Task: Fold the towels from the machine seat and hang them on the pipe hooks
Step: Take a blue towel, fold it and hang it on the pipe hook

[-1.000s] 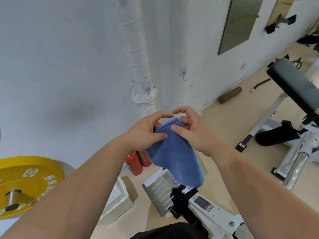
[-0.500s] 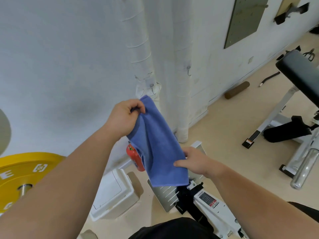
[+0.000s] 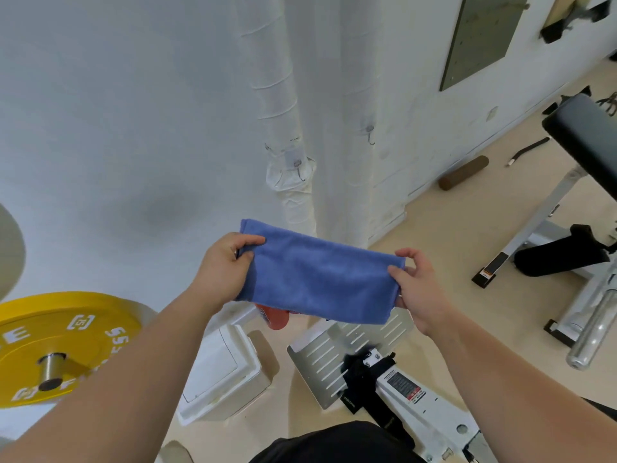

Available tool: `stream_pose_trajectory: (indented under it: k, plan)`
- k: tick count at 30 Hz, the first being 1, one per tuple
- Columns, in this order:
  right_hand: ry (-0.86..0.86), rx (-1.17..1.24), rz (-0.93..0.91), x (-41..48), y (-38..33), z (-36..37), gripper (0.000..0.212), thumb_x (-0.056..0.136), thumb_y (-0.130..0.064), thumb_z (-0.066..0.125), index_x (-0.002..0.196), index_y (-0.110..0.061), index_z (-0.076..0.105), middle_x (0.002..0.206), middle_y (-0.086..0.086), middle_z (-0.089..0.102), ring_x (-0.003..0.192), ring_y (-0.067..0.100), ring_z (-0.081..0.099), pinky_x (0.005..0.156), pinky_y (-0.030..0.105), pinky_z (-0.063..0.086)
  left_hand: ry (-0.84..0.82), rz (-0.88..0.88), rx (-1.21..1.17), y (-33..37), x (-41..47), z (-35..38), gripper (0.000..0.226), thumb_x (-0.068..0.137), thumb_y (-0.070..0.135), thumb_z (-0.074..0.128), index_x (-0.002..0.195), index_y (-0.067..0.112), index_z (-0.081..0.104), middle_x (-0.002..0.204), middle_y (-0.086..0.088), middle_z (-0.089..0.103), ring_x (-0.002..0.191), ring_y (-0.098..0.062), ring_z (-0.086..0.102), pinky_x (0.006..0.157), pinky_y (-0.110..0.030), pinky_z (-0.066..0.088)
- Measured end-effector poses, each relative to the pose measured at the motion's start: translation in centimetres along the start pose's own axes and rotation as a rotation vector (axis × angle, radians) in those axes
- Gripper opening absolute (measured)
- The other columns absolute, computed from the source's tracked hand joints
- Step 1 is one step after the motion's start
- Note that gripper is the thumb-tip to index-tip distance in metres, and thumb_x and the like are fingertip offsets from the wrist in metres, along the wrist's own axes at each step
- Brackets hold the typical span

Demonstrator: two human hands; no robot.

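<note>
White wall and wrapped pipes [image 3: 283, 95] ahead; both hooks [image 3: 370, 135] at 12 o'clock hang bare. My left hand [image 3: 222, 265] and right hand [image 3: 415, 285] pinch the folded blue towel [image 3: 317, 279] by its ends; I judge hanging remains.

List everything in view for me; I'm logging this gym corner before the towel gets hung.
towel: 1, blue, folded, stretched between both hands
wrapped pipes: 2, white, upright against the wall
hooks: 2, metal, one on each pipe, both bare
weight plate: 1, yellow, lower left on a bar
box: 1, white, on the floor below the towel
red object: 1, mostly hidden behind the towel
slotted plate: 1, silver, on the machine below
padded bench: 1, black, at right
roller: 1, brown, on the floor by the wall
wall panel: 1, grey-green, upper right
left hand: gripping the towel's left end
right hand: gripping its right end
</note>
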State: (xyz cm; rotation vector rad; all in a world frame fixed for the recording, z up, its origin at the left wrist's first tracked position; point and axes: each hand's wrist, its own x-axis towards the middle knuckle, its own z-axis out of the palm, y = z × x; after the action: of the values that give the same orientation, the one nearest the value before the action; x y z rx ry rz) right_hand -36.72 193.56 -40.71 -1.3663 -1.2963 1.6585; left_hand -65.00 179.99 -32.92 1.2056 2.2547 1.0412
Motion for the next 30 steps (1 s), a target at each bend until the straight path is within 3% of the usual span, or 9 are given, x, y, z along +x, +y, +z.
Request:
stream_pose_trajectory:
  k: [4, 6, 10, 15, 21, 24, 26, 28, 30]
  plan:
    - [0.118, -0.125, -0.171, -0.6, -0.9, 1.9, 0.028, 0.094, -0.013, 0.057, 0.107, -0.038, 0.054, 0.097, 0.009, 0.066, 0.084, 0.028, 0.066, 0.076, 0.044, 0.056, -0.055, 0.144, 0.077, 0.9, -1.3, 2.4, 0.04, 0.096, -0.004, 0.05, 0.124, 0.017, 0.068, 0.12, 0.005, 0.059, 0.106, -0.01, 0.053, 0.094, -0.004, 0.035]
    - [0.136, -0.145, -0.234, -1.0, -1.6, 3.0, 0.027, 0.093, -0.01, 0.058, 0.11, -0.031, 0.055, 0.091, 0.001, 0.062, 0.082, 0.02, 0.062, 0.072, 0.029, 0.051, -0.1, 0.192, 0.116, 1.6, -1.8, 3.8, 0.042, 0.096, -0.004, 0.049, 0.13, 0.015, 0.065, 0.125, 0.004, 0.057, 0.108, -0.009, 0.051, 0.091, 0.0, 0.03]
    - [0.076, -0.245, -0.331, -2.4, -3.1, 5.2, 0.028, 0.093, -0.006, 0.056, 0.114, -0.025, 0.054, 0.093, -0.012, 0.059, 0.084, 0.007, 0.059, 0.068, 0.017, 0.044, -0.193, 0.211, 0.097, 3.2, -3.2, 6.4, 0.044, 0.098, 0.001, 0.047, 0.138, 0.014, 0.058, 0.133, -0.001, 0.055, 0.114, -0.014, 0.053, 0.099, -0.02, 0.037]
    - [0.034, -0.242, -0.368, -3.5, -3.7, 7.2, 0.026, 0.095, -0.012, 0.056, 0.111, -0.032, 0.052, 0.09, -0.01, 0.062, 0.077, 0.015, 0.063, 0.07, 0.036, 0.055, -0.189, 0.237, -0.041, 4.7, -4.3, 7.7, 0.032, 0.103, 0.021, 0.049, 0.129, 0.026, 0.067, 0.113, 0.009, 0.063, 0.105, -0.006, 0.059, 0.094, -0.023, 0.045]
    - [0.008, -0.131, -0.307, -4.4, -4.2, 7.7, 0.024, 0.096, -0.014, 0.058, 0.111, -0.032, 0.053, 0.095, -0.008, 0.065, 0.087, 0.015, 0.067, 0.083, 0.041, 0.058, -0.173, 0.22, -0.117, 5.1, -5.0, 7.4, 0.035, 0.086, 0.045, 0.062, 0.121, 0.041, 0.067, 0.096, 0.018, 0.063, 0.095, -0.003, 0.061, 0.081, -0.028, 0.053]
    - [-0.041, 0.001, -0.223, -4.7, -4.3, 7.8, 0.019, 0.098, -0.016, 0.057, 0.111, -0.029, 0.059, 0.098, -0.003, 0.067, 0.092, 0.023, 0.071, 0.082, 0.051, 0.06, -0.196, 0.279, -0.1, 5.1, -5.4, 7.2, 0.042, 0.078, 0.032, 0.072, 0.117, 0.046, 0.065, 0.1, 0.017, 0.064, 0.097, -0.004, 0.061, 0.083, -0.023, 0.051]
    - [-0.099, 0.098, -0.166, -4.9, -4.5, 7.8, 0.026, 0.099, -0.007, 0.049, 0.117, -0.022, 0.06, 0.103, 0.005, 0.069, 0.095, 0.028, 0.072, 0.082, 0.052, 0.061, -0.157, 0.272, -0.062, 4.6, -5.3, 7.4, 0.048, 0.079, 0.02, 0.075, 0.123, 0.036, 0.067, 0.105, 0.015, 0.066, 0.099, -0.006, 0.063, 0.088, -0.03, 0.052]
    - [-0.164, 0.096, -0.161, -5.1, -4.7, 7.6, 0.038, 0.097, 0.001, 0.044, 0.125, -0.02, 0.058, 0.108, 0.008, 0.069, 0.094, 0.025, 0.071, 0.084, 0.044, 0.061, -0.106, 0.215, -0.063, 4.1, -5.1, 7.3, 0.046, 0.082, 0.009, 0.07, 0.122, 0.032, 0.068, 0.106, 0.013, 0.068, 0.101, -0.009, 0.064, 0.091, -0.038, 0.053]
    - [-0.138, -0.071, -0.255, -4.9, -4.4, 7.2, 0.041, 0.093, -0.004, 0.054, 0.127, -0.028, 0.056, 0.108, -0.002, 0.067, 0.094, 0.014, 0.068, 0.086, 0.035, 0.057, -0.111, 0.16, -0.134, 4.2, -5.0, 6.8, 0.045, 0.087, 0.003, 0.061, 0.117, 0.036, 0.068, 0.104, 0.015, 0.071, 0.1, -0.008, 0.066, 0.092, -0.041, 0.055]
